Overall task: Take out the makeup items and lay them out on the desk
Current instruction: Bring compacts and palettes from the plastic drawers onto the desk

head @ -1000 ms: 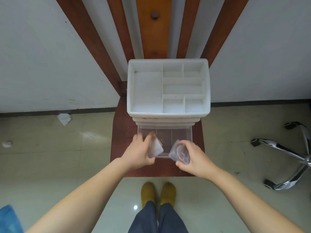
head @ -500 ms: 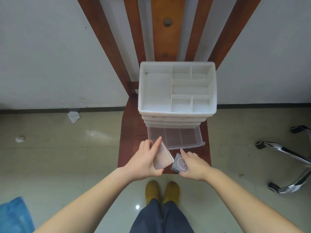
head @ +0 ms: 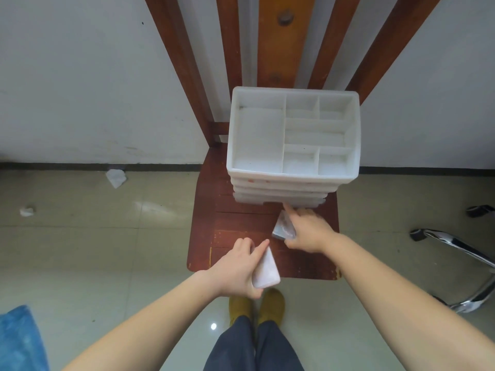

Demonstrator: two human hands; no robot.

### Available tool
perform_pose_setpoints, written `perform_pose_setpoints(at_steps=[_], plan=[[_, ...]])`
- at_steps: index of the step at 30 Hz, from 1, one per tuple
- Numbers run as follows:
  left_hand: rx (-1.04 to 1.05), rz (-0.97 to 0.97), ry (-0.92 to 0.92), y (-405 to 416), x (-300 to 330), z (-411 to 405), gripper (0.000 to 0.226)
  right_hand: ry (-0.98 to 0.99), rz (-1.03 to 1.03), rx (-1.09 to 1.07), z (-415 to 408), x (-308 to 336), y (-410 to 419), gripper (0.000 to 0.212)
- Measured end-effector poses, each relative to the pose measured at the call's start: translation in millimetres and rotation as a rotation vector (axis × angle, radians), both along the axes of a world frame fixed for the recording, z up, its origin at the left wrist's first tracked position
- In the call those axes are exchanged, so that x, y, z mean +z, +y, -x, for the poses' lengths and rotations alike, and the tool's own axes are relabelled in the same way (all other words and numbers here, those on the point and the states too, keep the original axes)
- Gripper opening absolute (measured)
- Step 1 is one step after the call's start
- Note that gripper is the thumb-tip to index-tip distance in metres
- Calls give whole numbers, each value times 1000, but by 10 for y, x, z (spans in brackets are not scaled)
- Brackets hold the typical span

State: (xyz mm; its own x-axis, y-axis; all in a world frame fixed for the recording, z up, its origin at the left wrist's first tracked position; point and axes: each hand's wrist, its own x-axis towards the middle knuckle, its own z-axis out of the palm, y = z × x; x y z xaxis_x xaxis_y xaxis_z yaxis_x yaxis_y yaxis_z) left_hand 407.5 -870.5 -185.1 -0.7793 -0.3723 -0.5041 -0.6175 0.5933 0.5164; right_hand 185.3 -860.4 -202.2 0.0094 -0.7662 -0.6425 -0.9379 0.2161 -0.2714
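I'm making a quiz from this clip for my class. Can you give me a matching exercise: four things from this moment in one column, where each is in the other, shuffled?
Things:
1. pale pink case
2. grey compact
3. white organizer
4. crumpled tissue

Places:
A. on the floor by the wall
B. held in the right hand
C. standing on the wooden chair
D. held in the left hand

Pairs: 1-D, 2-B, 3-C, 4-A

Drawer of white organiser (head: 293,135): formerly pulled out, now shut. Right hand (head: 308,231): forefinger advanced to drawer front at 12 o'clock. Left hand (head: 238,269): pink case (head: 265,271) withdrawn toward 6 o'clock.
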Motion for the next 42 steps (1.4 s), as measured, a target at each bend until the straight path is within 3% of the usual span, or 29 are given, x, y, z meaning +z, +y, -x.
perform_pose_setpoints(at_steps=[4,8,12,17,21,27,33,38,42], plan=[[49,12,-11,-169,-75,73,106,-48,38,-31,26,34,-326,92],[57,57,1,-261,-30,80,106,-54,86,-40,-23,6,-135,79],[44,69,-1,-287,36,21,105,-2,-64,51,-61,-49,-65,93],[69,79,-6,-377,2,-31,106,-12,-67,-26,-100,-107,-270,101],[114,90,20,-385,82,-71,105,-126,-78,-94,-327,-56,-22,104],[253,37,129,-443,486,-202,107,-547,-48,-451,-509,385,212,102],[319,-10,190,-441,986,-245,114,-656,-28,-599,-535,980,186,93],[362,39,204,-388,1327,-237,114,-616,-21,-572,-532,1420,128,86],[413,137,164,-361,1615,-382,108,-381,113,-323,-585,1830,20,77]])
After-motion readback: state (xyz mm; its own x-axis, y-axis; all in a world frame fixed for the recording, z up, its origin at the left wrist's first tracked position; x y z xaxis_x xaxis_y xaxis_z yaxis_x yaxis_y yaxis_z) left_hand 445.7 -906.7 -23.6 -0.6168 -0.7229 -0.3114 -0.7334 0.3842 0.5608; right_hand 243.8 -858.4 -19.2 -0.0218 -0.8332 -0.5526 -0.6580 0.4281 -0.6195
